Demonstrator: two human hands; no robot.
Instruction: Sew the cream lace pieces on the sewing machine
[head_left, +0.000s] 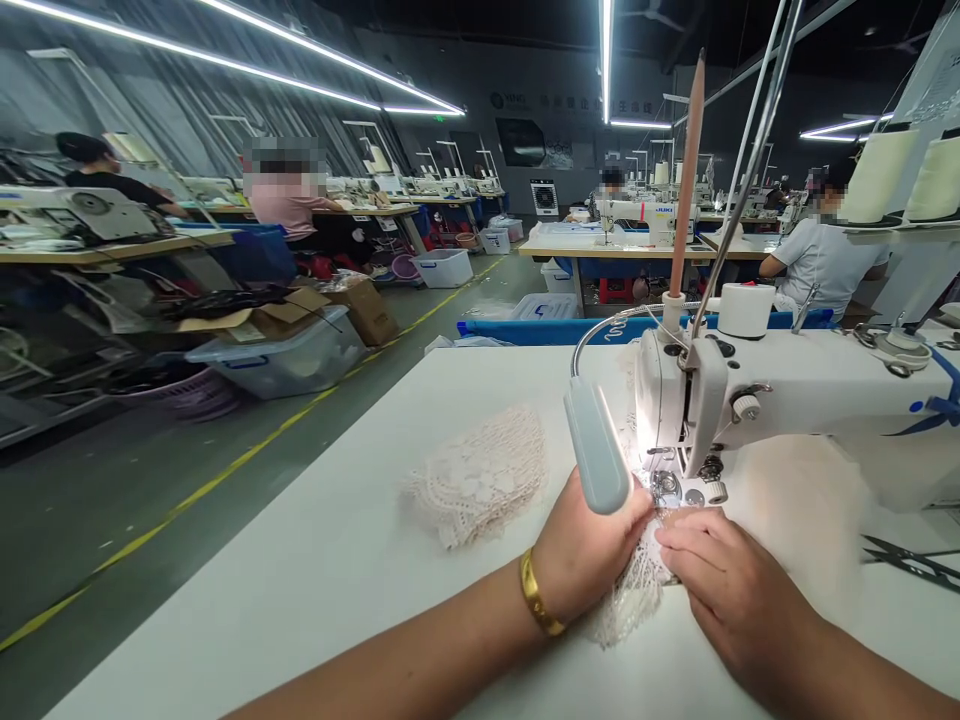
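Note:
White lace lies under the needle area of a white sewing machine, with its loose end spread toward me. My left hand, a gold bangle at its wrist, grips the lace just left of the presser foot. On the right, my right hand has its fingers bent together and pressed on the lace edge close to the foot. A grey lamp head covers part of my left hand's fingers. Left of it rests a stack of folded cream lace pieces.
Sheer pale fabric lies right of the needle, beside black scissors. Thread cones stand at upper right. Past the white table are a yellow floor line, plastic bins and people at other machines.

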